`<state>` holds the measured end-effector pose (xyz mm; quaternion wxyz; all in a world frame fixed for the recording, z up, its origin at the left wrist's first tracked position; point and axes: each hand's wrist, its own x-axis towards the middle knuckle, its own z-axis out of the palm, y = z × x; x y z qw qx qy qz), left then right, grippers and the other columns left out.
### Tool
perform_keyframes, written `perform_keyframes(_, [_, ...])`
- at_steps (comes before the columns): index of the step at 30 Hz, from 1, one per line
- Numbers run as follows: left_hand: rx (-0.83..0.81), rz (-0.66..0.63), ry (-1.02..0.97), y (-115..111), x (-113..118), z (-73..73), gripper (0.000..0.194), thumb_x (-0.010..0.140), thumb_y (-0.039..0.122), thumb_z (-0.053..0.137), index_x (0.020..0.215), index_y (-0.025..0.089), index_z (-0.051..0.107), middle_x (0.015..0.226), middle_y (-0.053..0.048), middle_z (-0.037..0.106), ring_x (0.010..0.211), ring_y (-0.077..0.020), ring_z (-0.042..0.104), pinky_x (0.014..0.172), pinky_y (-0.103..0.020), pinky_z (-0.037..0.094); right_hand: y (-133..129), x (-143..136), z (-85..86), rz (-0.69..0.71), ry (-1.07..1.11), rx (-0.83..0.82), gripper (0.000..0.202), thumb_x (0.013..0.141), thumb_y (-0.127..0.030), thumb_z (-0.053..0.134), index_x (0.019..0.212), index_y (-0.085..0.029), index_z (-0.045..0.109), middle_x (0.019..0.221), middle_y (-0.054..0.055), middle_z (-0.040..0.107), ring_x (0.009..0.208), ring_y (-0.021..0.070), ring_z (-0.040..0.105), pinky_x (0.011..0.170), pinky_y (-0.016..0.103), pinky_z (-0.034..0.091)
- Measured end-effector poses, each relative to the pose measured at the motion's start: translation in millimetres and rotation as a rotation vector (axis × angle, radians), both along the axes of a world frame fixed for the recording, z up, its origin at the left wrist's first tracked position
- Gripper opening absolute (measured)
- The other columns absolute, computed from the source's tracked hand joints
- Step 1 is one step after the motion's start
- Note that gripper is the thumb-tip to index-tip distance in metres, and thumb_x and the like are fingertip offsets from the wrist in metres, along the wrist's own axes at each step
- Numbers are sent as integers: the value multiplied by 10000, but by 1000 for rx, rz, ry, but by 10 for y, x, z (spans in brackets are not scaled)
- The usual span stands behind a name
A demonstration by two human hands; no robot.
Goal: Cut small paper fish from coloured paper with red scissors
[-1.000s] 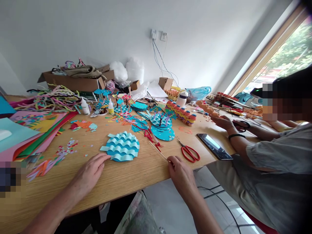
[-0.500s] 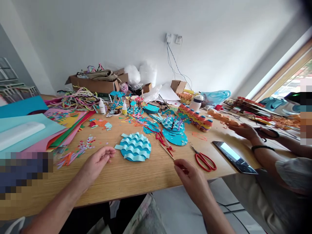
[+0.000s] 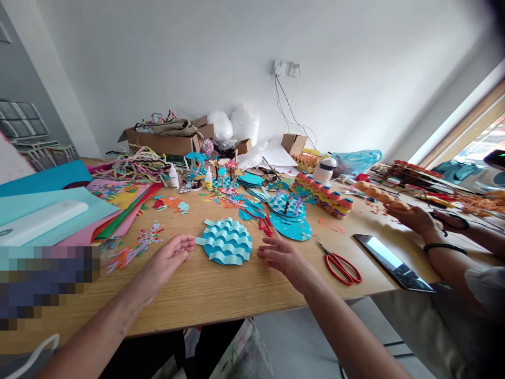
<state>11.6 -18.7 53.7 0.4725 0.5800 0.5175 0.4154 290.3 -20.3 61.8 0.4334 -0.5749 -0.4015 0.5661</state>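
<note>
A round blue paper disc with wavy light-blue strips (image 3: 228, 241) lies on the wooden table between my hands. My left hand (image 3: 170, 259) is just left of it, near the end of a protruding strip, with fingers slightly curled and apart and nothing visible in them. Right of the disc, my right hand (image 3: 282, 259) hovers with fingers spread, holding nothing. Behind that hand lie red pieces (image 3: 265, 226) beside a plain blue disc (image 3: 290, 227). Red-handled scissors (image 3: 341, 267) rest further right.
Colored paper sheets (image 3: 51, 213) and paper scraps (image 3: 136, 246) lie at left. Two glue bottles (image 3: 173, 177) stand behind the disc. A tablet (image 3: 390, 260) lies right of the scissors. Another person's hands (image 3: 418, 221) hold an orange strip and black-handled scissors at right.
My right hand has let go of a thin stick and moved left toward the disc, its fingers opening. The view has shifted slightly. My left hand remains beside the disc.
</note>
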Motion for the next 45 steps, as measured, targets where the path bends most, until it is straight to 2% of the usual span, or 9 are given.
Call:
perform_keyframes(5, [116, -90, 205, 175, 27, -28, 369, 713, 218, 416, 1062, 154, 515, 1112, -135, 621, 1031, -214, 575, 835, -349, 465, 84, -38, 46, 39, 45, -23, 409, 651, -200, 670, 1035, -138, 542, 947, 105, 654, 886, 184, 624, 681, 250, 463])
perform_keyframes(11, [378, -136, 613, 341, 33, -117, 459, 666, 68, 316, 1051, 184, 537, 1048, -76, 654, 1030, -182, 573, 941, -371, 398, 83, -71, 61, 19, -128, 6, 405, 676, -217, 625, 1065, -157, 528, 966, 85, 644, 870, 177, 617, 642, 249, 449])
perform_keyframes(22, [377, -180, 682, 440, 120, -226, 499, 657, -10, 305, 1053, 182, 539, 980, -83, 670, 967, -174, 605, 898, -340, 427, 114, -128, 42, 17, -164, 31, 419, 646, -201, 616, 1049, -137, 519, 909, 82, 654, 807, 171, 610, 594, 238, 421])
perform_keyframes(27, [376, -202, 652, 449, 118, -167, 450, 662, 19, 330, 1018, 174, 556, 968, -89, 672, 951, -188, 608, 883, -340, 434, 174, -128, 16, 21, -114, 21, 375, 653, -177, 630, 1013, -141, 530, 860, 76, 667, 790, 170, 627, 564, 220, 420])
perform_keyframes(30, [317, -147, 530, 455, 83, -60, 355, 701, 79, 361, 979, 185, 554, 993, -79, 659, 966, -194, 601, 906, -364, 422, 201, -121, 27, 30, -63, -12, 349, 687, -155, 611, 1023, -129, 517, 867, 85, 672, 766, 151, 634, 558, 203, 425])
perform_keyframes(33, [161, 9, 239, 384, 44, 40, 265, 731, 165, 422, 970, 171, 536, 1035, -95, 626, 975, -213, 591, 862, -385, 457, 227, -112, 52, 23, -29, -50, 349, 700, -157, 611, 1030, -117, 504, 877, 104, 676, 764, 152, 645, 564, 198, 437])
perform_keyframes(35, [17, 41, 4, 274, 35, 79, 284, 764, 198, 452, 1040, 162, 510, 1069, -111, 605, 998, -211, 583, 812, -354, 487, 248, -105, 64, 20, -28, -67, 347, 704, -152, 610, 1030, -112, 499, 882, 111, 676, 756, 153, 651, 565, 200, 445])
perform_keyframes(39, [-309, 65, -436, 28, 69, 90, 323, 739, 91, 554, 1052, 160, 514, 1009, -119, 631, 987, -192, 594, 828, -295, 479, 296, -78, 64, 20, -50, -98, 335, 714, -142, 605, 1028, -111, 494, 851, 103, 682, 706, 146, 656, 518, 190, 427])
perform_keyframes(45, [-442, 100, -578, -19, 144, 63, 369, 757, -13, 523, 1091, 140, 500, 973, -132, 643, 924, -173, 624, 777, -253, 496, 407, -45, 63, -28, -174, -84, 323, 694, -147, 628, 1000, -127, 525, 804, 69, 683, 669, 124, 635, 429, 164, 319])
